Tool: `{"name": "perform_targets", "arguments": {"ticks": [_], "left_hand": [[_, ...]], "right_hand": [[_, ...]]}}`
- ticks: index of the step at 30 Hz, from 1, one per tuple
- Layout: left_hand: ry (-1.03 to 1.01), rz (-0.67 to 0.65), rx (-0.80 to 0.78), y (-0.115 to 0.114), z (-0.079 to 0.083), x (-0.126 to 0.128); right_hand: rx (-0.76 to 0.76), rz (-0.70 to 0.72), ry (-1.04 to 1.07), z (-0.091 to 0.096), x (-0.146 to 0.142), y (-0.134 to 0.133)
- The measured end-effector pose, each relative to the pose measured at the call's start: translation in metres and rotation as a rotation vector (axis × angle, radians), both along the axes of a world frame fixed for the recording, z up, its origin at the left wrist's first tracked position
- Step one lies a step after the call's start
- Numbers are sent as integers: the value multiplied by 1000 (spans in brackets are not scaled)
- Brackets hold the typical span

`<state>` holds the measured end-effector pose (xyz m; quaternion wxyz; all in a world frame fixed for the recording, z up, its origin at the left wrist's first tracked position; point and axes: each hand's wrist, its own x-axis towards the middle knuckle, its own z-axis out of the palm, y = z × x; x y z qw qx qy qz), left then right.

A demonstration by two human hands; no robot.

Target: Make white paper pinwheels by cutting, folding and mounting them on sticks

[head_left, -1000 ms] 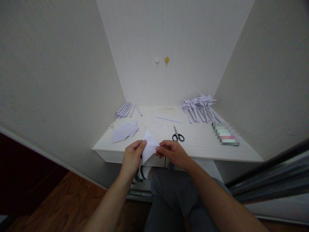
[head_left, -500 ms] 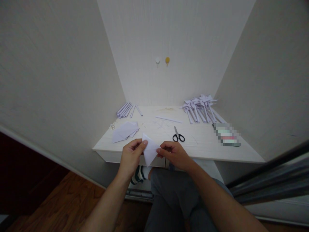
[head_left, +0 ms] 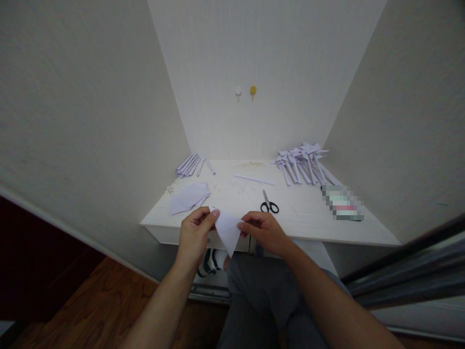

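My left hand and my right hand both pinch a folded white paper triangle just in front of the near edge of a white desk. The left fingers grip its upper left corner, the right fingers its upper right corner. The triangle's tip points down toward my lap. Black scissors lie on the desk just beyond my right hand.
Flat folded paper pieces lie at the desk's left. Rolled paper sticks sit at the back left, a pile of finished paper pieces at the back right, a blurred-out item at the right. Walls close in on three sides.
The paper triangle has turned over between my fingers: its tip pointed up a second ago and now points down. Both hands stay in about the same place.
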<state>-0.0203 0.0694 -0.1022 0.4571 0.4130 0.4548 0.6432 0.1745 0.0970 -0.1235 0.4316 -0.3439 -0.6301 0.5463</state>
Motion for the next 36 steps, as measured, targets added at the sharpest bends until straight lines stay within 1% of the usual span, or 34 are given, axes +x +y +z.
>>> {"name": "perform_targets", "arguments": {"ticks": [5,8,13,15,20,23,25,30,36], "left_hand": [[1,8,-8,0,2,-1],[41,-17,-38,-1,1,0],[210,-169,-107,-5,-7,1],[260,-204,-110,-5,-12,1],[277,-191,-94,-7,-24,5],[288,-215,-114,-9,-29,9],[323,-220,-115,-11,-30,10],[386,-167,-69,-14,-31,7],[405,-176,-80,-21,-33,6]], "right_hand": [[-3,0,11,3,-1,-2],[-2,-13,16,3,0,-1],[-6,-77,29,2,2,4],[-10,-96,33,1,1,5],[-25,-123,50,0,-2,5],[-45,-146,70,-2,-3,7],[-63,-161,86,-4,-3,8],[-118,-174,122,-8,-7,10],[-172,-197,151,-12,-13,7]]}}
